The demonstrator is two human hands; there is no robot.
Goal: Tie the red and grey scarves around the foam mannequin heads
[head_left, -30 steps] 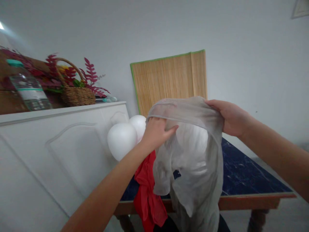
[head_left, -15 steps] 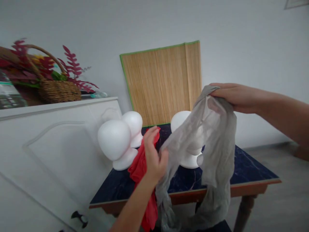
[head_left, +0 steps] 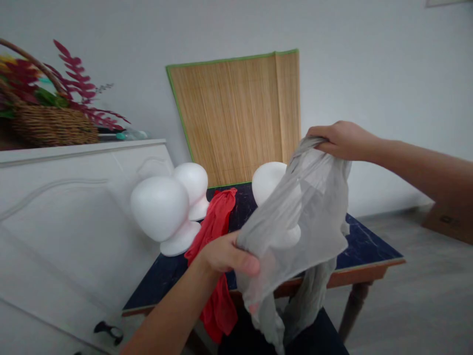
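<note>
A thin, see-through grey scarf (head_left: pixel 310 207) is stretched between my two hands, its loose ends hanging past the table's front edge. My right hand (head_left: pixel 342 140) pinches its upper end, raised at the right. Lower and nearer, my left hand (head_left: pixel 231 254) is closed round the scarf's left side, thumb on top. Left of it, a red scarf (head_left: pixel 214 222) lies across the table and drapes over the front edge. Behind the grey cloth stands a white mannequin head (head_left: pixel 268 180), partly hidden. Two more white heads, a near one (head_left: pixel 160 207) and a far one (head_left: pixel 192 180), stand at the left.
The dark blue marbled table (head_left: pixel 369 246) has a wooden rim. A white cabinet (head_left: pixel 74 222) borders it on the left, with a wicker flower basket (head_left: pixel 55 123) on top. A bamboo mat (head_left: pixel 236 118) leans against the wall. A cardboard box (head_left: pixel 449 219) is at the right.
My left hand, loosely open before, has moved down and closed on the grey scarf. The scarf is now spread wider between my hands. The view has shifted slightly right.
</note>
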